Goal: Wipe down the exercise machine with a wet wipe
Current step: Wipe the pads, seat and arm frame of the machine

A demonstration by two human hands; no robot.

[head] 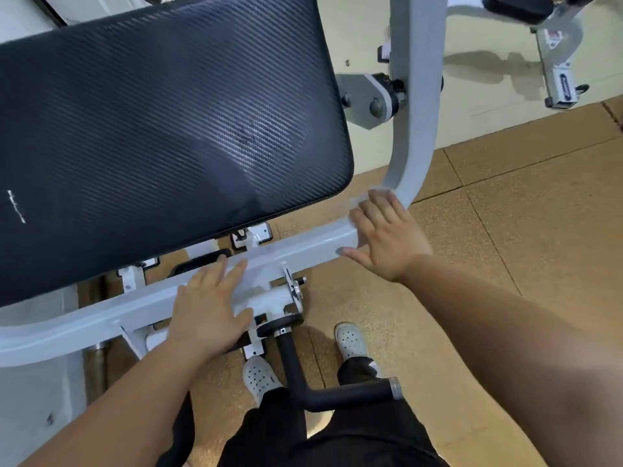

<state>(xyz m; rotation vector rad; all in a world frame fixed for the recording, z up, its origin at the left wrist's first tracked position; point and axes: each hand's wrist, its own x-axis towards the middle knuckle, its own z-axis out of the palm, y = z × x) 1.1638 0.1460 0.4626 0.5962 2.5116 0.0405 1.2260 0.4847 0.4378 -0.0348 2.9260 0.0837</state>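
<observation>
The fingers (371, 210) of my right hand (387, 237) are spread a little and lie flat, pressing a thin white wet wipe (362, 197) on the bend of the pale grey painted steel frame tube (303, 246) of the exercise machine, just where the horizontal bar turns up into the curved upright arm (416, 96). Only a crumpled edge of the wipe shows beyond my fingertips; the rest is hidden under my palm. My left hand (209, 311) rests open on the same bar further to the left, fingers loosely apart, holding nothing; I think it only steadies me. Above both hands is the large black back pad with a woven carbon-like texture (161, 129), and below the bar hangs a black foam-covered handle with a metal end cap (337, 396), between my white perforated clogs (350, 340). The wipe is, I judge, very light, soft and damp, so it will fold and slide easily; it is better to keep it under the flat fingers than to pinch it. The painted tube looks stiff, smooth and a little slippery when wet, and it should not move under pressure. On the left edge of the pad there is a small white mark (16, 207), and a second machine on the pale floor has a label (566, 85), but both are too blurred to read.
</observation>
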